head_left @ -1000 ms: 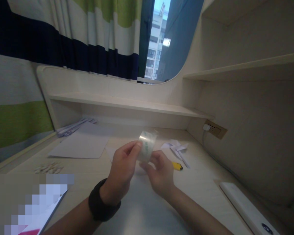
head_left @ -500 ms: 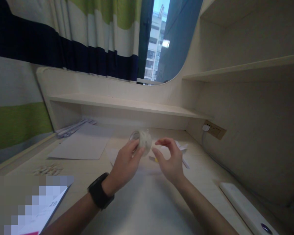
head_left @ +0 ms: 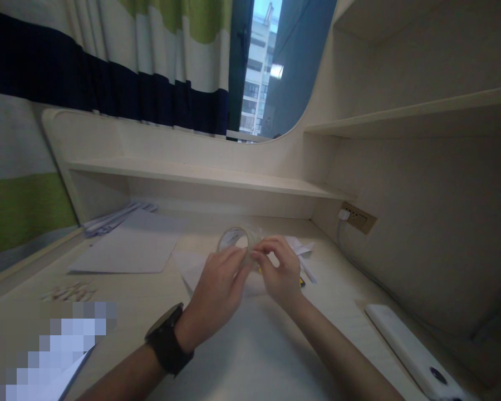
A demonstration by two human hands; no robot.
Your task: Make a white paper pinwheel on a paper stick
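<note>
A: On the desk [head_left: 121, 303], just nearer than the roll, what is seen?

B: A black wristband [head_left: 167, 340] is worn on the left arm. Beyond it, the roll of clear tape [head_left: 235, 243] is held up off the desk between both hands. The left hand [head_left: 217, 292] is closed on its near rim with thumb and fingers; the right hand [head_left: 278, 270] is pinched at the roll's right edge, fingertips curled in.

A: What has changed?

B: Half a second ago the right hand was spread open beside the roll; now it has been brought back onto it, and the roll has been turned so its open core faces the camera. The loose end is probably being felt for, though the blur leaves that uncertain.

A: And beyond the roll?

B: A folded paper [head_left: 192, 267] lies under it, a yellow cutter [head_left: 301, 281] is half hidden right of it, white sheets [head_left: 125, 250] lie to its left, and a wall socket [head_left: 357, 217] is set further right.
</note>
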